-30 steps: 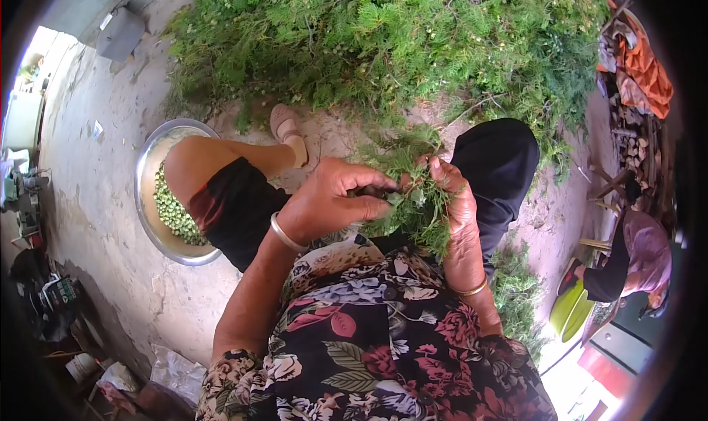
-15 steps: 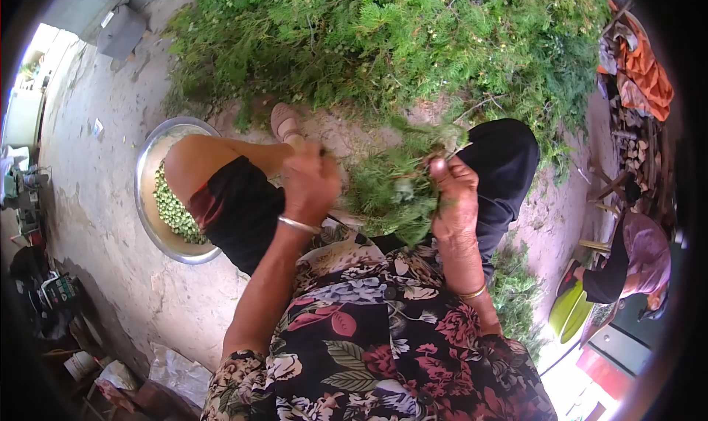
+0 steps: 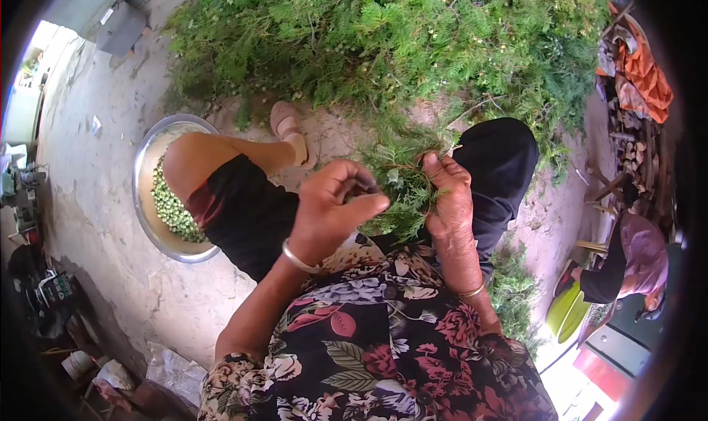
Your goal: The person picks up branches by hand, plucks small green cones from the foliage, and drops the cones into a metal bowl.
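My right hand, with a thin gold bangle at its wrist, is closed on the stem of a leafy conifer branch that hangs over my lap. A pale green cone shows among its flat sprays. Just left of the leaves is my left hand, wearing a silver bangle, its fingers curled inward and the thumb pointing right. Whatever lies in its palm is in shadow and cannot be made out. Beside my bare left knee stands a wide metal basin holding many small green cones; the knee hides part of it.
A large heap of cut conifer branches covers the ground ahead. More greenery lies right of my lap. Another person sits at the far right near a green basin. Stacked firewood and an orange cloth are behind.
My left hand has moved right and down, closer to the branch, and its fingers now show clearly. The branch, blurred before, is steadier in my right hand, which has barely moved.
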{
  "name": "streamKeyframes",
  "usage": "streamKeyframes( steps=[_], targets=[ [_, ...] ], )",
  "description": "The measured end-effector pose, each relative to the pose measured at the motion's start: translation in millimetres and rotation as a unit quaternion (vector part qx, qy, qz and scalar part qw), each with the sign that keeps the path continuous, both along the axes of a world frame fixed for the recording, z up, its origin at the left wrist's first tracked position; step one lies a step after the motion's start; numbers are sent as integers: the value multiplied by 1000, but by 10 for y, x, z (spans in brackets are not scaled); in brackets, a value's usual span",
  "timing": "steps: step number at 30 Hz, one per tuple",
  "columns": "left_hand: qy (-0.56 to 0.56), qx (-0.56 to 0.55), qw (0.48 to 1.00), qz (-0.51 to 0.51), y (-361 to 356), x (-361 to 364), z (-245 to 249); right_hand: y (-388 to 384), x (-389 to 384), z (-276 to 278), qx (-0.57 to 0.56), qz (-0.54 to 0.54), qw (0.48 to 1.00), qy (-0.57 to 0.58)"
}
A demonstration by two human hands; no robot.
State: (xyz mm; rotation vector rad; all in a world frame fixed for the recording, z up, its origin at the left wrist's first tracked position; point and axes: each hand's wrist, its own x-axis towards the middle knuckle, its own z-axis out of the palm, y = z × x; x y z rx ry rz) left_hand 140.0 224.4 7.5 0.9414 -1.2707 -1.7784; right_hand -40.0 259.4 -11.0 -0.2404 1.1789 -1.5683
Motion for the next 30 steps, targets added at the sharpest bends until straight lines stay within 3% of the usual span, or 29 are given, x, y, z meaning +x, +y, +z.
streamKeyframes(
  steps=[2, 4, 9, 11, 12, 14, 15, 16, 17, 18, 20, 21, 22, 26, 30],
  targets=[
    [-34, -50, 998, 19, 27, -114, -51, 10, 32, 2, 2, 5, 1000, -10],
    [-165, -109, 979, 51, 40, -187, -37, 12, 72, 50, 25, 21, 999, -1],
    [-167, -152, 973, 43, 7, -137, -92, 61, 16, -139, 16, 39, 998, 35],
    [-127, -78, 989, -23, -13, -77, -21, 66, 2, -150, 21, 51, 997, 54],
    [-128, -77, 989, -22, -24, -62, 41, 53, 14, -60, 23, 65, 997, 29],
    [-45, 57, 997, -33, -33, -29, 152, 27, 63, 57, 25, 80, 997, 3],
    [-46, 57, 997, -33, -33, -7, 139, 13, 98, 95, 37, 87, 995, -15],
    [4, 124, 992, -27, -37, 21, 111, 3, 110, 113, 48, 95, 994, -31],
    [54, 192, 980, -21, -38, 49, 88, 0, 99, 86, 48, 94, 994, -31],
    [53, 192, 980, -22, -33, 78, 78, -4, 80, 20, 63, 88, 994, 2],
    [207, 262, 942, 20, -37, 163, 52, -7, -11, -172, 78, 82, 993, 35],
    [279, 250, 927, 11, -80, 242, 2, 16, -143, -304, 72, 61, 994, -62],
    [278, 251, 927, 12, -128, 283, -16, 38, -269, -404, 65, 40, 984, -158],
    [276, 244, 930, 15, -169, 314, -43, 5, -237, -75, 33, 106, 970, -215],
    [209, 229, 951, 17, -56, 192, 40, 15, -174, -222, 21, 72, 968, -239]
  ],
)
